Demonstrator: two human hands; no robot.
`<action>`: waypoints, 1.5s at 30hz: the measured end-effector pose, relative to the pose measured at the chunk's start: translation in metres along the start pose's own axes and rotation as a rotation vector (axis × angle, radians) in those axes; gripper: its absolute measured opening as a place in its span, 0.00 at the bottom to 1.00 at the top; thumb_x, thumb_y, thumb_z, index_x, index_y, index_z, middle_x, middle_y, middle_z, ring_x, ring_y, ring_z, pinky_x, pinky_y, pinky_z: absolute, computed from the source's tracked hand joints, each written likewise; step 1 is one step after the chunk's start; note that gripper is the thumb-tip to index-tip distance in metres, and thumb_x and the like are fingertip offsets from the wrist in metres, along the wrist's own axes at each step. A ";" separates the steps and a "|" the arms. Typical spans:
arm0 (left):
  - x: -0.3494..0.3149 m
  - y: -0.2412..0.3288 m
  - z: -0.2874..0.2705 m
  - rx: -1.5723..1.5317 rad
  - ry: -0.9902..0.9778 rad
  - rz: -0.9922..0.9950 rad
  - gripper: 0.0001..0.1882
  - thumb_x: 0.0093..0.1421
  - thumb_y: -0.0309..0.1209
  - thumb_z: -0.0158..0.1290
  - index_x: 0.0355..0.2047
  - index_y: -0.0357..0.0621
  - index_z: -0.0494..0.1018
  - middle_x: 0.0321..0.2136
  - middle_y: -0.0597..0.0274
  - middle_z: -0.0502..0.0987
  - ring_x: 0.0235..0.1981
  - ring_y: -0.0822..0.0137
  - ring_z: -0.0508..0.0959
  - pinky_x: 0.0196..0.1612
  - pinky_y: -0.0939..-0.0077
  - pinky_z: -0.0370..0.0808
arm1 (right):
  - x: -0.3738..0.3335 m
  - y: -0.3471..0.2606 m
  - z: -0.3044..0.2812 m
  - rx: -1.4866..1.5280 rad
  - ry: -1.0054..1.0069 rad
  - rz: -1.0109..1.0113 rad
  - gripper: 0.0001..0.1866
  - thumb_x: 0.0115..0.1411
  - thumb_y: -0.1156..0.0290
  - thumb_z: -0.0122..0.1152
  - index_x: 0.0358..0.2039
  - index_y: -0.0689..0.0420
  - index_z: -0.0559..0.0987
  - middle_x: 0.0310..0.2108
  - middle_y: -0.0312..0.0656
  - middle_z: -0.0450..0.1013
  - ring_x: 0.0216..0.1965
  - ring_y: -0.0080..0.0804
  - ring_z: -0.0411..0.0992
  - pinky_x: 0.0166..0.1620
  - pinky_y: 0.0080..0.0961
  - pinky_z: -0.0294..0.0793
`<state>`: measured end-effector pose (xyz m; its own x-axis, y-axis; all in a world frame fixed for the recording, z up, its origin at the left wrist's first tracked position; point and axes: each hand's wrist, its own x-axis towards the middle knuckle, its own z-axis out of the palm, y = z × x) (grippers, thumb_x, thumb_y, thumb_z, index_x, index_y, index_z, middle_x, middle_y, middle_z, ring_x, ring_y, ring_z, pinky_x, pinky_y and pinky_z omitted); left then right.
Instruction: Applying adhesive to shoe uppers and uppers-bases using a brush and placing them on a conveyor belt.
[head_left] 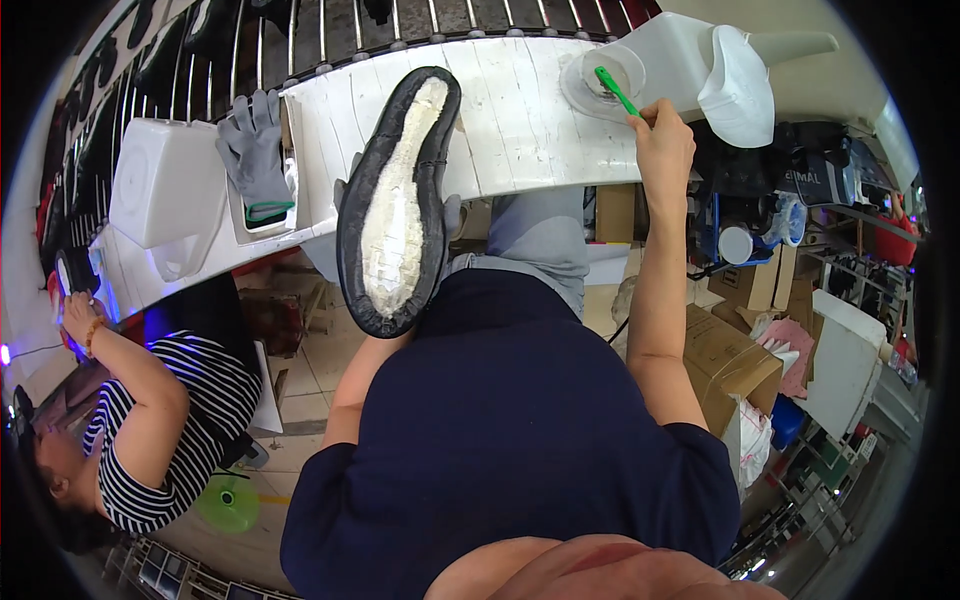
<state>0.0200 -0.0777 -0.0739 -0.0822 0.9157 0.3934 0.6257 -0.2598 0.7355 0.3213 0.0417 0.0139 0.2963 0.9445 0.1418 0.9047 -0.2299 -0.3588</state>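
Observation:
My left hand [453,214], seemingly in a grey glove, grips a black shoe upper [432,160] from beneath. Only grey fingertips show at its sides; the rest of the hand is hidden. The shoe's underside faces up, with a rough whitish strip along its middle. Bare fingers of my right hand [664,140] are closed on the green handle of a brush [616,90]. The brush's tip is inside a round translucent tub [572,82] on the white bench [515,130]; its bristles are hard to make out. Next to the tub lies a white pitcher-like container [665,60].
A grey glove [255,150] lies on a white tray [240,222] beside a white plastic jug [160,185]. Metal rollers [398,25] run behind the bench. To the left, a person in a striped shirt [205,400] works. Cardboard boxes [725,360] stand at my right.

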 end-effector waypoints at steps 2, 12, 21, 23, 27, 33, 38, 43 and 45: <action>-0.001 0.001 0.000 -0.011 -0.002 -0.005 0.30 0.66 0.39 0.48 0.65 0.44 0.56 0.61 0.52 0.63 0.59 0.59 0.67 0.61 0.63 0.64 | 0.004 -0.006 0.004 -0.200 -0.010 -0.034 0.10 0.55 0.70 0.64 0.31 0.63 0.75 0.29 0.54 0.76 0.33 0.56 0.75 0.38 0.46 0.71; 0.000 0.001 0.007 -0.061 0.005 -0.033 0.31 0.65 0.37 0.49 0.65 0.43 0.54 0.59 0.51 0.64 0.57 0.60 0.69 0.59 0.65 0.68 | 0.005 0.035 0.023 0.673 -0.156 0.193 0.10 0.60 0.70 0.62 0.29 0.65 0.81 0.22 0.42 0.77 0.21 0.25 0.72 0.25 0.20 0.69; 0.002 0.008 0.030 -0.282 -0.005 -0.089 0.32 0.65 0.35 0.50 0.65 0.41 0.53 0.58 0.49 0.65 0.56 0.61 0.71 0.57 0.67 0.71 | 0.002 -0.010 0.013 1.249 -0.201 0.114 0.11 0.62 0.75 0.60 0.42 0.67 0.76 0.31 0.44 0.79 0.24 0.17 0.68 0.25 0.13 0.63; 0.001 0.005 0.033 -0.431 -0.020 -0.185 0.32 0.64 0.35 0.50 0.65 0.41 0.53 0.57 0.49 0.65 0.55 0.62 0.71 0.56 0.67 0.72 | -0.009 -0.037 -0.003 1.211 -0.287 -0.008 0.10 0.62 0.75 0.59 0.41 0.66 0.80 0.34 0.43 0.79 0.29 0.19 0.70 0.30 0.16 0.67; -0.004 -0.003 0.035 -0.932 -0.037 -0.549 0.32 0.64 0.34 0.51 0.65 0.40 0.52 0.57 0.48 0.66 0.55 0.62 0.72 0.55 0.68 0.74 | -0.057 -0.080 -0.034 1.035 -0.635 -0.165 0.08 0.56 0.79 0.63 0.38 0.64 0.82 0.33 0.39 0.79 0.29 0.19 0.70 0.31 0.15 0.67; -0.001 0.002 0.051 -1.068 0.126 -0.787 0.43 0.52 0.26 0.63 0.64 0.45 0.50 0.57 0.51 0.63 0.57 0.57 0.68 0.60 0.64 0.67 | -0.093 -0.110 -0.039 0.909 -0.608 -0.445 0.08 0.48 0.81 0.70 0.31 0.62 0.84 0.29 0.40 0.77 0.29 0.23 0.74 0.31 0.16 0.68; 0.007 0.010 0.035 -0.596 0.067 -0.329 0.44 0.51 0.25 0.64 0.64 0.46 0.51 0.57 0.51 0.63 0.58 0.55 0.68 0.62 0.61 0.62 | -0.091 -0.107 -0.029 0.864 -0.470 -0.403 0.07 0.49 0.82 0.70 0.31 0.63 0.84 0.27 0.41 0.77 0.29 0.23 0.73 0.32 0.18 0.69; 0.033 0.023 0.023 -0.277 0.201 -0.006 0.44 0.49 0.24 0.64 0.63 0.46 0.52 0.57 0.50 0.63 0.59 0.53 0.67 0.65 0.59 0.57 | -0.078 -0.099 -0.010 0.837 -0.418 -0.303 0.05 0.53 0.77 0.68 0.30 0.63 0.83 0.27 0.38 0.77 0.27 0.19 0.70 0.29 0.16 0.65; 0.037 0.030 0.015 -0.214 0.124 -0.084 0.44 0.48 0.23 0.65 0.63 0.47 0.53 0.57 0.50 0.64 0.60 0.53 0.67 0.66 0.58 0.55 | -0.070 -0.096 -0.004 0.804 -0.419 -0.301 0.04 0.53 0.77 0.68 0.30 0.63 0.83 0.27 0.37 0.77 0.26 0.18 0.69 0.29 0.16 0.63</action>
<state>0.0472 -0.0468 -0.0450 -0.2295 0.8959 0.3805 0.4353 -0.2552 0.8634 0.2153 -0.0029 0.0424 -0.1896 0.9808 0.0457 0.3971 0.1192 -0.9100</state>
